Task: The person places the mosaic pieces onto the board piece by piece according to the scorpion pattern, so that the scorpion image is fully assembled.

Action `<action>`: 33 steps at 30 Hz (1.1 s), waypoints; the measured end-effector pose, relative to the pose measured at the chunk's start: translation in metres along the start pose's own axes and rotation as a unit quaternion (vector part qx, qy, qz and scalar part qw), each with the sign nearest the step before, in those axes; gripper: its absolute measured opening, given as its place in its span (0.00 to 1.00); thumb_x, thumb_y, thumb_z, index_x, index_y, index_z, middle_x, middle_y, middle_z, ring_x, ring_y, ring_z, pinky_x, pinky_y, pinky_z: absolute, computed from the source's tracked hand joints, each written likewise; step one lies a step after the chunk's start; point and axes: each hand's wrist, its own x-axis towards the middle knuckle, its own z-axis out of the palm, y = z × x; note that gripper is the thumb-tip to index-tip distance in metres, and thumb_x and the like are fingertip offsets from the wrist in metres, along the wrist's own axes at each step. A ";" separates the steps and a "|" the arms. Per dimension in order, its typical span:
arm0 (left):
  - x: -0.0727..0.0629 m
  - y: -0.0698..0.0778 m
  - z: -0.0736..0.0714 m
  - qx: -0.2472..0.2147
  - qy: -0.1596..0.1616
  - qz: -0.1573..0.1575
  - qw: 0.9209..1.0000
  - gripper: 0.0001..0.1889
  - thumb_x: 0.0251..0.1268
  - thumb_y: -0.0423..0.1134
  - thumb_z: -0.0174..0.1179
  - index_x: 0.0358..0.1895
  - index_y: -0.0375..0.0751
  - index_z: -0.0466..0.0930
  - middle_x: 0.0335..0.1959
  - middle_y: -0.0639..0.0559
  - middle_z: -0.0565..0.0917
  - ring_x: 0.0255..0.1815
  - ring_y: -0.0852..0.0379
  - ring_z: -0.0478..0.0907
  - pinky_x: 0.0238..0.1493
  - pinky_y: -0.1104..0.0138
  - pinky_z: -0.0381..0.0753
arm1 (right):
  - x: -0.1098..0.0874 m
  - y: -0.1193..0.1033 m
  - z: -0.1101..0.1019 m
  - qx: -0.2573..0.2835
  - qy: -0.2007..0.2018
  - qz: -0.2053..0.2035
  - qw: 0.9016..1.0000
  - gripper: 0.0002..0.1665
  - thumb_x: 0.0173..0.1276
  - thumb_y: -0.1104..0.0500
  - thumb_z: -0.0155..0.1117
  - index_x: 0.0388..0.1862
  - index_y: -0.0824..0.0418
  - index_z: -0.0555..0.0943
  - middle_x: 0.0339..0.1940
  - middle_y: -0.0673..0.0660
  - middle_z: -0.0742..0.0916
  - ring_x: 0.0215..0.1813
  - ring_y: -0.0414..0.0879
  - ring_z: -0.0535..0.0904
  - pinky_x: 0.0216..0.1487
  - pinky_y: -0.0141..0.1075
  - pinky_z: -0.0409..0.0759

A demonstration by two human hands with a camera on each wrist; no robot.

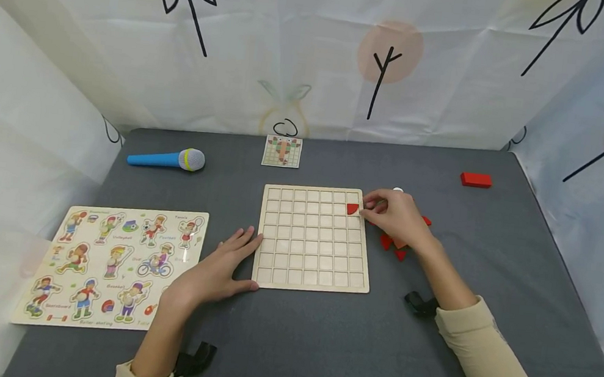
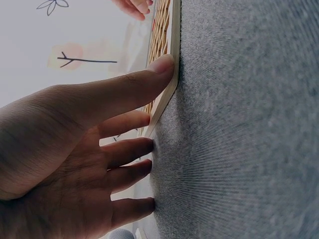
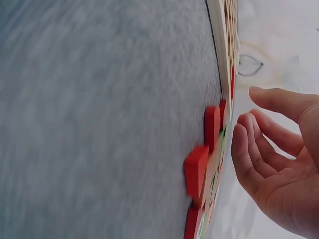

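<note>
A square wooden grid board (image 1: 313,239) lies on the dark table, with one red rounded piece (image 1: 352,209) in a cell near its upper right corner. My left hand (image 1: 218,275) rests at the board's left side; in the left wrist view its thumb (image 2: 162,64) touches the board's edge, the fingers spread. Just past the upper right edge hovers my right hand (image 1: 400,216), thumb and fingers apart and loosely bent, nothing seen between them. Below it is a cluster of small red pieces (image 1: 386,241), partly hidden by the hand; the right wrist view also shows green and tan ones.
Behind the board lies a small pattern card (image 1: 282,151). A blue toy microphone (image 1: 166,157) is at the back left, above a sports picture puzzle (image 1: 111,267). One red rectangular block (image 1: 476,180) sits at the back right. Printed cloth (image 1: 316,49) walls in the table.
</note>
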 end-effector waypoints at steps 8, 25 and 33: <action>-0.001 0.001 -0.001 0.001 -0.003 0.002 1.000 0.54 0.67 0.59 0.75 0.90 0.53 0.54 0.92 0.39 0.51 0.93 0.33 0.43 0.83 0.24 0.51 | -0.010 0.017 -0.021 0.015 0.016 0.029 0.999 0.19 0.74 0.59 0.75 0.59 0.68 0.88 0.47 0.65 0.93 0.46 0.56 0.90 0.45 0.33 0.85; -0.009 0.036 -0.020 -0.015 -0.030 -0.015 0.999 0.50 0.72 0.49 0.74 0.89 0.42 0.54 0.91 0.33 0.50 0.93 0.30 0.41 0.83 0.23 0.47 | -0.014 0.045 -0.042 -0.031 -0.021 0.028 0.999 0.19 0.68 0.62 0.80 0.54 0.70 0.88 0.47 0.68 0.92 0.46 0.54 0.87 0.44 0.28 0.81; -0.011 0.046 -0.026 -0.004 -0.040 -0.035 0.999 0.49 0.72 0.45 0.74 0.88 0.38 0.55 0.91 0.33 0.50 0.92 0.29 0.41 0.84 0.25 0.47 | -0.014 0.053 -0.048 -0.038 -0.052 -0.014 0.998 0.17 0.65 0.62 0.82 0.49 0.68 0.90 0.46 0.66 0.93 0.44 0.52 0.87 0.39 0.26 0.81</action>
